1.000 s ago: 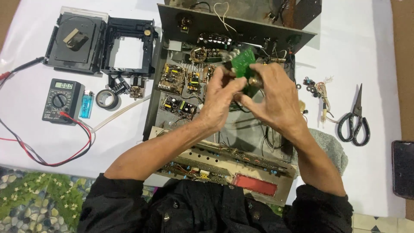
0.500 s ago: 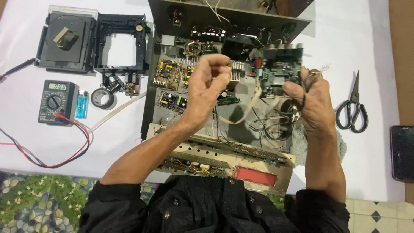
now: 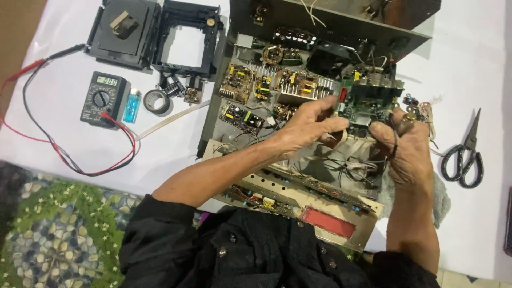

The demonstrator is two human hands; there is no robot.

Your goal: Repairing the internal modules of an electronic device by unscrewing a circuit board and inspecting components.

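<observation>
An open metal amplifier chassis [image 3: 209, 128] lies in front of me, filled with several small circuit boards. My left hand [image 3: 312, 125] reaches into its middle, fingers pinched on a beige ribbon cable [image 3: 342, 140] beside a green circuit board [image 3: 365, 104]. My right hand [image 3: 408, 152] is at the chassis's right side, closed around thin black wires [image 3: 354, 165] that trail back into the case. A small metal-tipped part [image 3: 408, 115] shows at its fingertips. The red front panel [image 3: 328, 221] faces my body.
A multimeter [image 3: 104, 98] with red and black leads [image 3: 69, 157], a blue lighter [image 3: 132, 105] and a tape roll [image 3: 156, 101] lie left. Black drive housings [image 3: 125, 32] sit at back left. Scissors [image 3: 464, 154] and a grey cloth [image 3: 440, 194] are on the right.
Both hands held the green board up together a second ago. The board now sits in the chassis, my right hand has moved right with wires, and my left hand has dropped lower.
</observation>
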